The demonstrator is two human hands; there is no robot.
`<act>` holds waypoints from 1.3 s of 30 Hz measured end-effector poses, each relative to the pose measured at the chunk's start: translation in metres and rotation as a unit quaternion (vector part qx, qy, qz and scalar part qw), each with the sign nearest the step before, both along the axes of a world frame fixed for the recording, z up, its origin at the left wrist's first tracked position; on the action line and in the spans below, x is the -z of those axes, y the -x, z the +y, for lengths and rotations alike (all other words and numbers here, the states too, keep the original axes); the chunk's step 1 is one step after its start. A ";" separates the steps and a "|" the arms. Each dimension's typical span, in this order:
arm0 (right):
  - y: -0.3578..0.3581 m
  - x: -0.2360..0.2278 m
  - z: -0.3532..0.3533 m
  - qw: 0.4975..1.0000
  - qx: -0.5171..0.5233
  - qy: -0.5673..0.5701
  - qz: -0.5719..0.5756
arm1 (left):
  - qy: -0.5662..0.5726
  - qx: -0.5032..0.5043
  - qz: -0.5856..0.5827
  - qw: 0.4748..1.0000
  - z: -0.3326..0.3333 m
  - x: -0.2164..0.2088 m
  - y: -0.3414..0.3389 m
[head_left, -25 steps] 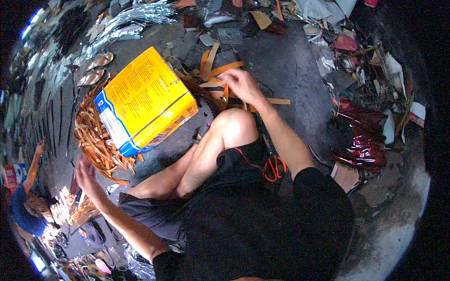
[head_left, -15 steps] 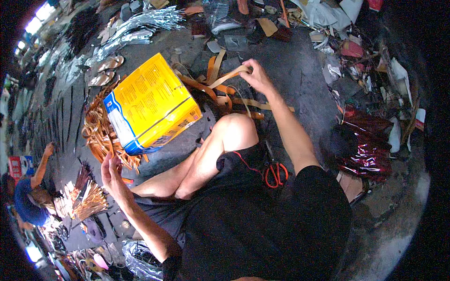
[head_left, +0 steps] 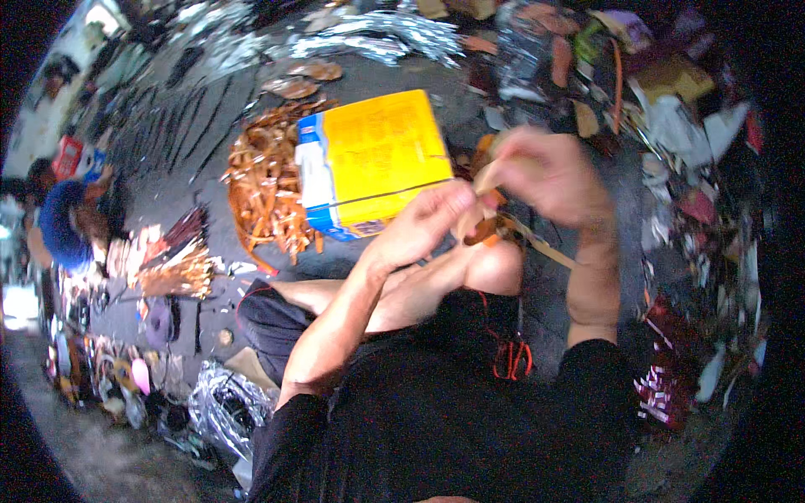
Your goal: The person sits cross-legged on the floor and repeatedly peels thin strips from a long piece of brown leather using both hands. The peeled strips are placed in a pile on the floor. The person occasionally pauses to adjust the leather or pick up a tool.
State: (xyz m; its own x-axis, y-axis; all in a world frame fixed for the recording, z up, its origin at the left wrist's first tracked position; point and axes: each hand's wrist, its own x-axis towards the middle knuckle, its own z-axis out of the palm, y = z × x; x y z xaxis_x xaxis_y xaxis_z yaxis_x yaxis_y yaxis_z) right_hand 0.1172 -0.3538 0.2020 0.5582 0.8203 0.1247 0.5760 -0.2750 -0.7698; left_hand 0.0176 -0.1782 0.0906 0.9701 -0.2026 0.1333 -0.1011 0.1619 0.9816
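Note:
I sit on the floor with one knee (head_left: 495, 264) raised. Both my hands are up in front of me, above that knee. My left hand (head_left: 423, 222) pinches one end of a tan strip (head_left: 537, 243) of thin material. My right hand (head_left: 549, 176), blurred by motion, is closed on the same strip near its upper end. The strip runs down to the right past my right forearm. Just behind my hands stands a yellow and blue box (head_left: 373, 163).
A heap of brown strips (head_left: 264, 189) lies left of the box. Silver foil pieces (head_left: 369, 42) lie farther back, mixed scraps and packaging (head_left: 679, 126) at the right. Another person in blue (head_left: 59, 222) sits at the far left. Orange-handled scissors (head_left: 511, 360) lie by my leg.
My right hand has pulled the strip back from the floor toward me. My left hand has swung up from my left side and taken hold of the strip. The view has tilted.

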 end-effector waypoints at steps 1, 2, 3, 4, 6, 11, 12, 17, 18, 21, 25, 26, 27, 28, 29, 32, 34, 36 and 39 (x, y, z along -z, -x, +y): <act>-0.011 0.003 -0.009 0.996 0.068 -0.057 -0.018 | -0.052 0.010 0.029 0.998 0.006 0.018 0.004; -0.024 0.000 -0.018 0.990 0.096 -0.092 -0.038 | -0.087 -0.002 0.085 0.993 0.016 0.041 0.010; -0.037 -0.003 -0.026 0.983 0.126 -0.125 -0.056 | -0.065 -0.021 0.104 0.992 0.022 0.057 0.018; -0.044 -0.004 -0.036 0.981 0.151 -0.106 -0.058 | -0.062 -0.019 0.092 0.994 0.024 0.062 0.020; -0.058 0.008 -0.044 0.981 0.172 -0.079 -0.028 | -0.064 -0.048 0.075 0.994 0.037 0.057 0.032; -0.078 0.037 -0.054 0.985 0.161 -0.008 0.062 | -0.104 -0.172 0.108 0.974 0.108 0.028 0.065; -0.085 0.048 -0.054 0.989 0.142 -0.006 0.039 | -0.136 -0.176 0.124 0.967 0.124 0.023 0.071; -0.097 0.090 -0.034 0.986 0.133 0.101 -0.011 | -0.059 -0.328 0.135 0.933 0.159 0.032 0.068; -0.101 0.099 -0.024 0.982 0.131 0.133 -0.023 | -0.031 -0.350 0.135 0.926 0.165 0.041 0.064; -0.095 0.116 0.014 0.940 0.116 0.165 -0.275 | -0.025 -0.395 0.130 0.909 0.172 0.056 0.055; -0.062 0.120 0.107 0.987 0.099 0.002 -0.129 | -0.149 -0.465 0.108 0.866 0.178 0.077 0.044; -0.050 0.121 0.129 0.991 0.034 -0.007 -0.127 | -0.165 -0.477 0.111 0.856 0.179 0.080 0.043; -0.038 0.124 0.152 0.992 -0.035 -0.016 -0.124 | -0.182 -0.492 0.115 0.844 0.181 0.084 0.043; -0.029 0.130 0.174 0.988 -0.074 -0.046 -0.129 | -0.180 -0.498 0.107 0.841 0.181 0.088 0.040; -0.022 0.141 0.193 0.982 -0.113 -0.076 -0.133 | -0.178 -0.496 0.110 0.843 0.180 0.084 0.039; -0.013 0.160 0.231 0.981 -0.134 -0.075 -0.118 | -0.169 -0.490 0.119 0.847 0.180 0.078 0.037; -0.016 0.168 0.240 0.980 -0.144 -0.089 -0.100 | -0.164 -0.485 0.125 0.850 0.184 0.082 0.035; -0.016 0.173 0.245 0.981 -0.147 -0.099 -0.077 | -0.149 -0.495 0.108 0.849 0.188 0.093 0.035; -0.014 0.174 0.245 0.980 -0.151 -0.108 -0.071 | -0.093 -0.485 0.103 0.863 0.191 0.102 0.035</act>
State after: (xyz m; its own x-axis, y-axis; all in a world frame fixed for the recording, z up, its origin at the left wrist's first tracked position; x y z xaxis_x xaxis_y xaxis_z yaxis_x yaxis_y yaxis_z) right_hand 0.1315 -0.1089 0.0278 0.2596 0.8913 0.3717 0.7110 0.0841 -0.6982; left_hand -0.0175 0.0126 -0.0113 0.6948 0.7191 -0.0101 0.0801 -0.0634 0.9948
